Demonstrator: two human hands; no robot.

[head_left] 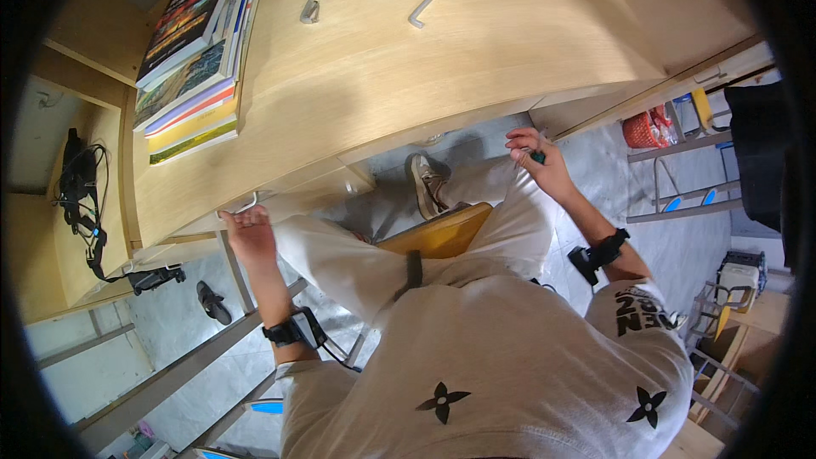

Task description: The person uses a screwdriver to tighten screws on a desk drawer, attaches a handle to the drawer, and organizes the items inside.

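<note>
At the desk's front edge on the left, my left hand (pixel 252 236) is closed at a silver pull handle (pixel 246 202) on the drawer front; its fingertips are partly hidden. My right hand (pixel 544 168) is raised over my right knee, below the desk edge, its fingers closed round a small tool with a dark green handle (pixel 537 156). Most of that tool is covered by the fingers, so its exact kind does not show. Two more silver pull handles, a left one (pixel 316 2) and a right one (pixel 431 6), lie on the wooden desktop (pixel 357 76); small metal pieces seem to touch the left one.
A stack of books (pixel 194 59) stands on the desktop's left. Black cabled gear (pixel 81 195) hangs on the shelf at far left. Under me is a yellow wooden stool (pixel 438 234). A red basket (pixel 650 129) sits on a rack at right, and a dark shoe (pixel 212 303) lies on the floor.
</note>
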